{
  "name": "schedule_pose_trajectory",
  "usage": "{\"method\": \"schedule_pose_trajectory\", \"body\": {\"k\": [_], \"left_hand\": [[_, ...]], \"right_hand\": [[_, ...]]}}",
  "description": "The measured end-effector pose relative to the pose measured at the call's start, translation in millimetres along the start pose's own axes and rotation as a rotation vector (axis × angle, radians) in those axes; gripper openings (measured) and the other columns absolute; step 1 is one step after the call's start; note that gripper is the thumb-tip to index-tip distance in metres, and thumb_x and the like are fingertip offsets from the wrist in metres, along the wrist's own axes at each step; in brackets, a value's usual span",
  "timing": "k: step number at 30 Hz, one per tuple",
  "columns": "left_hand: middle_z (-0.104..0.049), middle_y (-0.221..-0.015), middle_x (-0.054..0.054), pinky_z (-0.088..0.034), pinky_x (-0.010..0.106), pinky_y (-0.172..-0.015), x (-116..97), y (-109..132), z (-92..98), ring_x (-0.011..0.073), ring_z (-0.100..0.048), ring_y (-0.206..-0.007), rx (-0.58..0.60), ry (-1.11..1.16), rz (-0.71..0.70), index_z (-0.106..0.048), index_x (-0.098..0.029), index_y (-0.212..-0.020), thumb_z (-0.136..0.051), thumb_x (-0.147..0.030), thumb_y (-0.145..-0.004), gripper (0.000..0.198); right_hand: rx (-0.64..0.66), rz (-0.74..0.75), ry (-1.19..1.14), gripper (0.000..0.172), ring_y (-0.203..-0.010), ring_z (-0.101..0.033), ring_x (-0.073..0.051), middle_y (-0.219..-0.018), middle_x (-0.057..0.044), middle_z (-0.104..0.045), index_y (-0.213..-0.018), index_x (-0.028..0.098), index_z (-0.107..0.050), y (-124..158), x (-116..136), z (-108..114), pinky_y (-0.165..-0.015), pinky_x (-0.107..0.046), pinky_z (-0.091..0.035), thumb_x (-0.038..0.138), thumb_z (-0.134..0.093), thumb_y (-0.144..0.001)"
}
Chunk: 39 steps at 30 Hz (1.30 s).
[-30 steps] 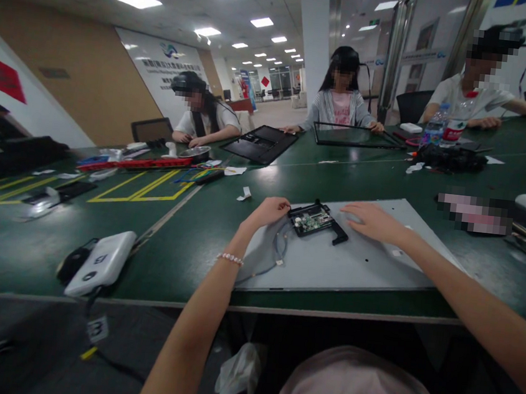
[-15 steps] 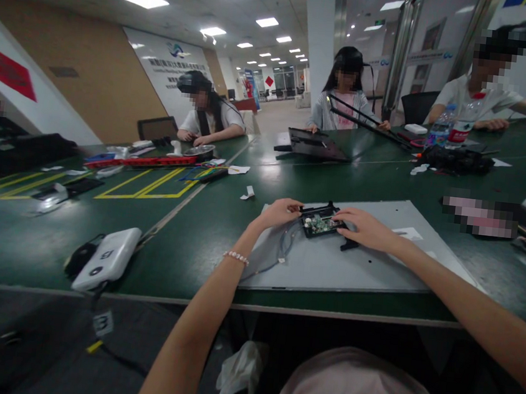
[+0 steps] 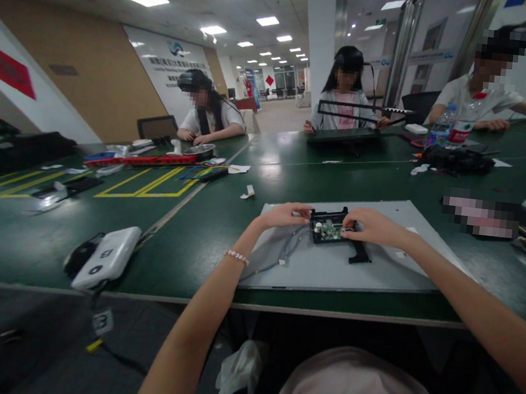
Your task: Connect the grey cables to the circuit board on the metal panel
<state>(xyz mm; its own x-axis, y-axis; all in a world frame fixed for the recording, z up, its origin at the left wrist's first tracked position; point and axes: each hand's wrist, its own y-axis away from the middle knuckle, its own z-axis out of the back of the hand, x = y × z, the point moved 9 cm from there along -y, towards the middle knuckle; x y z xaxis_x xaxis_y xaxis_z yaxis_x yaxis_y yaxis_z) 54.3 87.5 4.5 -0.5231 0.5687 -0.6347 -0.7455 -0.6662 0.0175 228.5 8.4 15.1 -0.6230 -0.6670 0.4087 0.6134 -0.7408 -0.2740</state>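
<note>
A black plastic frame (image 3: 330,215) with a green circuit board (image 3: 329,231) inside lies over a grey flat panel (image 3: 311,274). At its left edge, my left hand (image 3: 287,214) grips the frame between fingertips and thumb. My right hand (image 3: 368,225) is closed around the frame's right side, its fingertips over the board's right end and hiding it. A black arm (image 3: 359,253) of the frame sticks out below my right hand. Thin grey cables (image 3: 288,250) run across the panel under my left hand.
A white device (image 3: 108,259) with a cord lies left at the table edge. Paper scraps (image 3: 248,191) lie beyond the panel. Bottles (image 3: 461,127) and a black bundle (image 3: 457,160) are at back right. Across the green table (image 3: 183,239), a person (image 3: 346,99) handles black frame parts.
Both hands and the black frame have shifted slightly right on the panel, showing more of its lower arm. The person opposite has turned and lowered the black parts.
</note>
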Motion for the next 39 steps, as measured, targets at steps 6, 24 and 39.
{"method": "schedule_pose_trajectory", "body": {"k": [6,24,39], "left_hand": [[-0.065,-0.125,0.008,-0.045,0.03,-0.091,-13,3,-7.1,0.0205,-0.058,-0.116,0.064,0.048,-0.021,-0.056,-0.021,-0.134,-0.064,-0.031,-0.082,0.054],[-0.063,-0.129,0.008,-0.042,0.034,-0.101,-23,4,-6.7,0.021,-0.058,-0.115,0.046,0.043,-0.04,-0.058,-0.022,-0.133,-0.07,-0.029,-0.078,0.057],[-0.058,-0.13,0.012,-0.042,0.039,-0.104,35,26,68.2,0.0248,-0.054,-0.12,-0.536,-0.509,0.222,-0.059,-0.018,-0.128,-0.053,-0.023,-0.086,0.043]], "right_hand": [[0.075,-0.018,-0.056,0.029,-0.084,-0.062,-0.023,-0.09,-0.006,-0.068,-0.089,0.022,-0.067,6,-1,8,-0.075,-0.034,-0.044,0.05,-0.062,-0.084],[0.093,-0.024,-0.075,0.028,-0.08,-0.063,-0.021,-0.087,-0.004,-0.069,-0.087,0.021,-0.068,6,-5,7,-0.073,-0.033,-0.046,0.049,-0.066,-0.082],[0.029,-0.01,-0.016,0.06,-0.136,-0.038,-0.031,-0.148,-0.012,-0.041,-0.14,0.026,-0.049,9,-8,2,-0.112,-0.049,-0.031,0.058,-0.053,-0.089]]}}
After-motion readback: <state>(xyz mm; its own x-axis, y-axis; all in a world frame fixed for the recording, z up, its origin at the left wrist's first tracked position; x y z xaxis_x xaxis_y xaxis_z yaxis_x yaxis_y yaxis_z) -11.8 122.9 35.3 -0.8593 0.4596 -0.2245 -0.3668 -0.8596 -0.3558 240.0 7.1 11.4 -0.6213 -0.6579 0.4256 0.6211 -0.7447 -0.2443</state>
